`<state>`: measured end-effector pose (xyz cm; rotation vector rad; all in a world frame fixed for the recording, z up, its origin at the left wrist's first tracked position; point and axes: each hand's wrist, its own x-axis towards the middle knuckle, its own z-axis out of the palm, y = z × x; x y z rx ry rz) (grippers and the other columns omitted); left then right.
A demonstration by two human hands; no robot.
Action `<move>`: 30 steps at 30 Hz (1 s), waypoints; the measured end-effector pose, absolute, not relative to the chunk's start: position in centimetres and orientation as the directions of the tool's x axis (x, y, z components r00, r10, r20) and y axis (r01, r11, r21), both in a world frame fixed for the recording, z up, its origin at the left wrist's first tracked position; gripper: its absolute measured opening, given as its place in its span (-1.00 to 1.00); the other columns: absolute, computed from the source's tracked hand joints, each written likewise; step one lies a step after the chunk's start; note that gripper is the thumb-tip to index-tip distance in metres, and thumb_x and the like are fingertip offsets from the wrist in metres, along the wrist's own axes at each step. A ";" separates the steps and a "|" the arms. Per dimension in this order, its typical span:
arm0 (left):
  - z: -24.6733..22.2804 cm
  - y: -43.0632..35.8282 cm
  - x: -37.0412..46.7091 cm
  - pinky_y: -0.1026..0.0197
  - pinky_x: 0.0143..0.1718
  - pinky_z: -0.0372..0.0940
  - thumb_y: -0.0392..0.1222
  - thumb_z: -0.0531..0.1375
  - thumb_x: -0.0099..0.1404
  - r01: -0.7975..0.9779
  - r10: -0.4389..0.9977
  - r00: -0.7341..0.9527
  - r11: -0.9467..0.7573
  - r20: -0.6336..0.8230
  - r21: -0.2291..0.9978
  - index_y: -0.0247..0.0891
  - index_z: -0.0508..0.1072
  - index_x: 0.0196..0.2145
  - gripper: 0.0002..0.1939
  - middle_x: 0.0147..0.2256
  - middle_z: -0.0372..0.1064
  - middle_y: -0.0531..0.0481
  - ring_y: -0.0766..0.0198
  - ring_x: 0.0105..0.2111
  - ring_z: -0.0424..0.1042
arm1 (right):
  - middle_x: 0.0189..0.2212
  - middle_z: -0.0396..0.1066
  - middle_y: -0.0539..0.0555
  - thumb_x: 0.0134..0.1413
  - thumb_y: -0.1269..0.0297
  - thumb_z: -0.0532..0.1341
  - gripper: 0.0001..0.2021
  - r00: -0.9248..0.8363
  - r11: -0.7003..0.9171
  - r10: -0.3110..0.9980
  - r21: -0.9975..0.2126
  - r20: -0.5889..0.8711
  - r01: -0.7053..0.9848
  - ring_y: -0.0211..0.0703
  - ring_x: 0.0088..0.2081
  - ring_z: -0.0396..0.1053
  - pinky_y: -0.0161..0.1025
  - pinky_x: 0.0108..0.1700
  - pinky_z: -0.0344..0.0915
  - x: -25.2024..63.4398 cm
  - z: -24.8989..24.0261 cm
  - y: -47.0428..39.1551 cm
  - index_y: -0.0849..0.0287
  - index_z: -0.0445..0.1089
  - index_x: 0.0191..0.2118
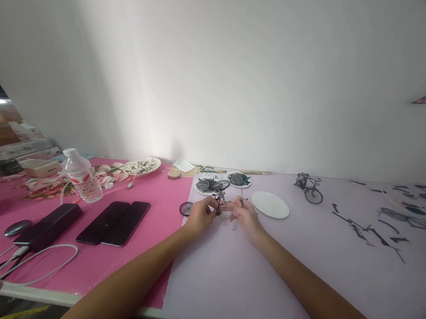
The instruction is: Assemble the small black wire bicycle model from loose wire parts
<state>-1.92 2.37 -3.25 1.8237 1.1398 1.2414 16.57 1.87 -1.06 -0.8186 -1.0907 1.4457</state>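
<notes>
My left hand (201, 218) pinches a small dark model bicycle part (218, 202) upright between thumb and fingers. Close to its right, my right hand (246, 217) is closed around a thin, slim tool (241, 195) that points up; its exact kind is too small to tell. A loose black wheel (186, 208) lies left of my left hand. Just behind both hands, black model wheels (204, 184) sit on a white plate (197, 189), and a dark green wheel (238, 179) sits on a second one. A white oval plate (270, 205) lies right of my right hand.
A model bicycle (308, 187) stands at the back right, with flat black parts (369, 231) spread beyond it. Leftward on the pink surface (126, 275) are two phones (114, 223), a black power brick (51, 225), a mouse (18, 228), a bottle (83, 176) and petals (108, 173).
</notes>
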 end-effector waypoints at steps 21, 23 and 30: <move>-4.1 3.2 -1.5 0.36 -0.63 0.24 -0.18 0.34 0.16 0.058 0.946 0.083 -0.319 0.314 0.946 -0.26 0.42 -0.26 -0.78 -0.33 0.45 0.02 0.45 -0.62 0.30 | -0.50 0.41 0.04 0.18 -0.08 0.23 -0.62 0.003 0.322 0.942 -0.908 0.336 0.268 -0.13 -0.42 0.31 -0.25 -0.38 0.22 16.1 -2.1 2.0 0.17 0.48 -0.40; -4.1 3.3 -1.5 0.36 -0.63 0.25 -0.16 0.34 0.16 0.054 0.943 0.075 -0.328 0.324 0.943 -0.25 0.42 -0.25 -0.76 -0.31 0.43 0.02 0.46 -0.62 0.29 | -0.41 0.47 0.08 0.18 -0.03 0.25 -0.65 -0.021 0.357 0.930 -0.889 0.367 0.287 -0.08 -0.33 0.37 -0.23 -0.28 0.27 15.8 -2.0 1.7 0.18 0.49 -0.40; -4.4 3.2 -1.3 0.38 -0.65 0.23 -0.12 0.36 0.15 0.016 0.946 0.088 -0.315 0.312 0.949 -0.25 0.41 -0.26 -0.74 -0.35 0.44 0.03 0.47 -0.63 0.27 | -0.37 0.47 0.08 0.21 0.01 0.24 -0.68 -0.036 0.411 0.907 -0.861 0.420 0.298 -0.08 -0.30 0.40 -0.21 -0.21 0.30 15.7 -2.5 1.9 0.17 0.51 -0.38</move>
